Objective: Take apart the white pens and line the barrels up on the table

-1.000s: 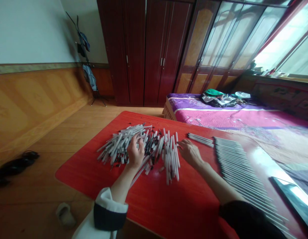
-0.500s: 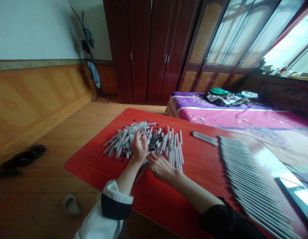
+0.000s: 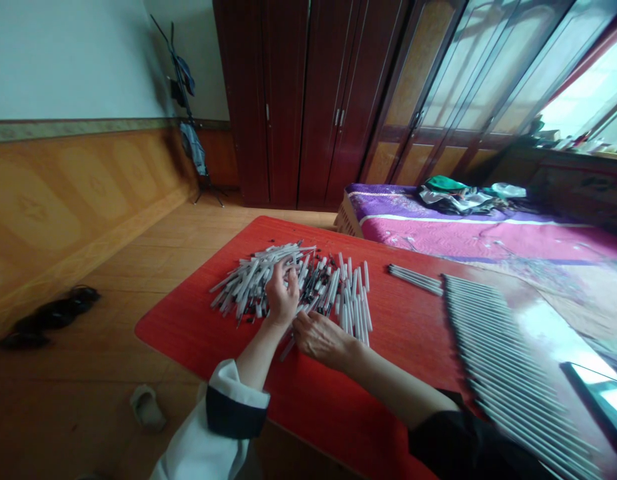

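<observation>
My left hand [image 3: 282,295] is over the near edge of a heap of translucent white pen barrels [image 3: 246,280], fingers curled towards the thumb. Whatever it may hold is too small to make out. Just right of it and lower, my right hand [image 3: 321,338] has its fingertips pinched together. A pale pen barrel [image 3: 287,349] sticks out at the lower left from under these fingers and seems to be in them. Small black pen parts [image 3: 313,283] lie among the barrels behind my hands. More loose barrels [image 3: 356,310] lie roughly side by side to the right.
On the right of the red table [image 3: 188,307] is a long row of pens [image 3: 508,360] with black ends, with a few more pens [image 3: 416,279] beside it. A dark flat device [image 3: 596,400] lies at the right edge. Beyond stands a bed [image 3: 413,230].
The whole view has shifted slightly to the right. Both hands keep nearly the same pose, and the barrel under my right hand has tilted a little.
</observation>
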`<action>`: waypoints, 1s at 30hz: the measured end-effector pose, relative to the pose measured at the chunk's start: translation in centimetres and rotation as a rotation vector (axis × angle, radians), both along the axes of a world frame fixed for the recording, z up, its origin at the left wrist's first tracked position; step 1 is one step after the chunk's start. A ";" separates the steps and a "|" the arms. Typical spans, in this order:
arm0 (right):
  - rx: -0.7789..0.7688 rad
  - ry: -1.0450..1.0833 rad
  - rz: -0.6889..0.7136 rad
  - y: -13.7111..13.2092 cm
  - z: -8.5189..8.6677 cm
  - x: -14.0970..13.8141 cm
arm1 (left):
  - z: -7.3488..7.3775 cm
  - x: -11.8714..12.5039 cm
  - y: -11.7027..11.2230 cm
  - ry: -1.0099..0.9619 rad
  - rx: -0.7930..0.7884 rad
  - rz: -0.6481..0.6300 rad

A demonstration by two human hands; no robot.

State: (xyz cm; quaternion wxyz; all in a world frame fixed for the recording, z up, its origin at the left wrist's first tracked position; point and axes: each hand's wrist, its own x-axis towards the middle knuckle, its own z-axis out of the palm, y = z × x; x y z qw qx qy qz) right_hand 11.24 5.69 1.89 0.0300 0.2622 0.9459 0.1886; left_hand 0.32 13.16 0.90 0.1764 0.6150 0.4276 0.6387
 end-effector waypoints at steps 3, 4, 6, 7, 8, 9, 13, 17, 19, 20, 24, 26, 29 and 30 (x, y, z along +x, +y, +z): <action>0.005 -0.019 0.012 0.1 -0.2 0.4 | 0.0 0.0 0.0 -0.001 -0.022 -0.007; 0.006 -0.025 0.012 0.2 -0.4 0.4 | 0.0 0.0 0.0 -0.005 -0.027 -0.009; 0.016 -0.034 0.012 0.4 -0.6 0.4 | 0.0 0.0 0.0 -0.010 -0.034 -0.013; 0.023 -0.035 0.013 0.4 -0.7 0.4 | 0.1 0.0 0.0 -0.010 -0.037 -0.015; 0.029 -0.032 0.014 0.5 -0.7 0.4 | 0.1 0.1 0.0 -0.007 -0.039 -0.016; 0.034 -0.026 0.018 0.6 -0.8 0.4 | 0.1 0.1 0.0 -0.004 -0.042 -0.016; 0.009 0.059 0.014 1.0 -0.8 1.3 | 0.0 0.0 0.2 -0.029 -0.056 -0.013; -0.088 0.438 -0.137 1.9 -1.0 2.7 | 0.1 0.0 0.3 -0.089 -0.074 -0.047; -0.136 0.742 -0.315 2.8 -1.1 3.2 | 0.1 0.1 0.2 -0.088 -0.093 -0.110; -0.174 0.887 -0.409 3.3 -1.1 3.3 | 0.2 0.1 0.2 -0.076 -0.104 -0.159; -0.359 1.247 -0.632 4.9 -1.1 3.6 | 0.1 0.6 -0.3 0.056 -0.111 -0.347; -0.388 1.292 -0.655 5.4 -1.0 3.5 | 0.0 0.8 -0.5 0.142 -0.090 -0.375; -0.355 1.216 -0.689 5.6 -0.8 3.3 | -0.3 1.1 -0.4 0.232 -0.070 -0.351; -0.339 1.170 -0.691 5.6 -0.7 3.2 | -0.4 1.1 -0.3 0.249 -0.066 -0.339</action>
